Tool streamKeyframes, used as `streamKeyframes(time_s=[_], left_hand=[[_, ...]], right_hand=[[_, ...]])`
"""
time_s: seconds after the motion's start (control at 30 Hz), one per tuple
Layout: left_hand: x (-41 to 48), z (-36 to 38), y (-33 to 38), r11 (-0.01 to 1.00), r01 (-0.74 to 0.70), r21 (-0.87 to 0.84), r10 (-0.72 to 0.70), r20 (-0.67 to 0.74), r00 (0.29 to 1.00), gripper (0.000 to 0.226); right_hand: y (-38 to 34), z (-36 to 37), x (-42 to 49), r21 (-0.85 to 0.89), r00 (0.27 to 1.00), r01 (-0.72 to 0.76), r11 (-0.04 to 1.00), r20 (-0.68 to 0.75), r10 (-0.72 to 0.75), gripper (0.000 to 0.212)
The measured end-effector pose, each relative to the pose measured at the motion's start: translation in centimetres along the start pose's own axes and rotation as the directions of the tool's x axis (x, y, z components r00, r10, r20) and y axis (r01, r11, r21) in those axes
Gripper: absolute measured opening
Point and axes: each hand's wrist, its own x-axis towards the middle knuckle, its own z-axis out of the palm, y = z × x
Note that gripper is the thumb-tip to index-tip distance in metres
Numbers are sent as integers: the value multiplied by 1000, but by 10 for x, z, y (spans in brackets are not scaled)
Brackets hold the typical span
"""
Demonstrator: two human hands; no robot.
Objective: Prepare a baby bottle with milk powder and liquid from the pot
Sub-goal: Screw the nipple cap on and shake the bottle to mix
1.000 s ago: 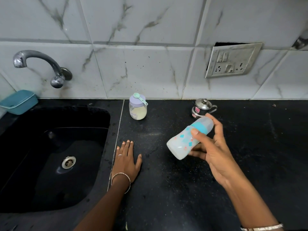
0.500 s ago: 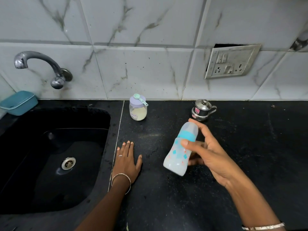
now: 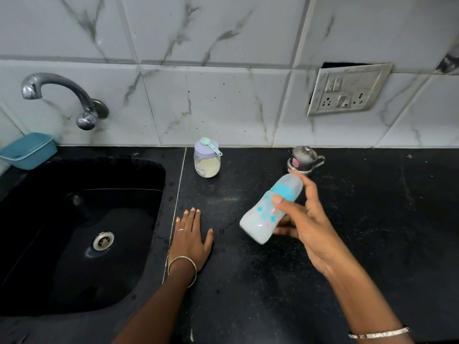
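Observation:
My right hand [image 3: 305,219] grips a capped baby bottle [image 3: 265,214] with a blue collar and milky contents, held tilted above the black counter, cap end pointing up and to the right. My left hand [image 3: 191,234] lies flat on the counter by the sink's edge, fingers straight. A clear jar of milk powder [image 3: 207,162] with a lilac lid stands by the wall, a teal scoop [image 3: 210,144] resting on its lid. A small lidded steel pot [image 3: 303,158] stands just behind the bottle's cap.
A black sink [image 3: 82,232] fills the left side, with a steel tap [image 3: 62,95] above it and a teal tub [image 3: 28,150] at its back corner. A socket plate [image 3: 347,90] sits on the tiled wall. The black counter [image 3: 372,219] stretches to the right.
The bottle in my right hand has swung from tilted, to more upright and lower, then back up to tilted: a shaking motion. My left hand has stayed flat on the counter.

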Motion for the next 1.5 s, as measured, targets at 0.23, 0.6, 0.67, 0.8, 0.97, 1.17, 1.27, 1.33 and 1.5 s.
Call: streamKeyframes(time_s=[0.23,0.6,0.67,0.8,0.97,1.17,1.27,1.33,1.5], left_hand=[[0,-1,0,1000,-2,0,2,1,1000,68],[0,3,-2,1000,-3,-3,3,-5,1000,68],[0,2,-2,1000,-3,3,3,-8,1000,68],[0,3,-2,1000,-5,4,5,-16,1000,68],[1,5,-3,1000,-2,17,2,-9,1000,67],[0,6,-3,1000,-4,23,5,-17,1000,67],[1,5,-3,1000,-4,27,4,-17,1000,67],[1,5,-3,1000,-2,29,3,-16,1000,68],[1,3,-2,999,0,35,0,-12,1000,68]], right_hand=[[-2,-5,4,25,997,22,999,-69,-21,69],[6,-15,4,70,994,16,997,-109,-8,58],[6,-11,0,3,999,-50,999,21,50,70],[14,-5,1,82,995,-12,997,-95,20,59],[18,-3,2,19,997,-73,997,-2,73,57],[21,-4,6,134,986,0,991,-164,22,51],[19,-4,2,73,998,-61,995,-12,62,53],[17,-5,4,110,996,-34,993,-73,42,51],[14,-5,6,125,994,26,992,-105,-13,58]])
